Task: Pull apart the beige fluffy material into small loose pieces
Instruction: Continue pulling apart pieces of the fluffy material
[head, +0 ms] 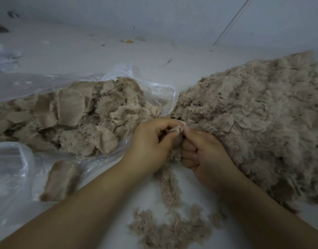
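A small piece of beige fluffy material sits between my two hands at the centre of the view. My left hand pinches it from the left with curled fingers. My right hand grips the same piece from the right, fingers curled. A large heap of loose pulled-apart fluff spreads to the right. Uncut fluffy pieces with woven backing lie on the left inside an open clear plastic bag. Loose shreds lie on the floor below my hands.
A second clear plastic bag lies at the lower left, with one beige piece beside it. The white floor carries small debris near the wall. White fluff sits at the far left.
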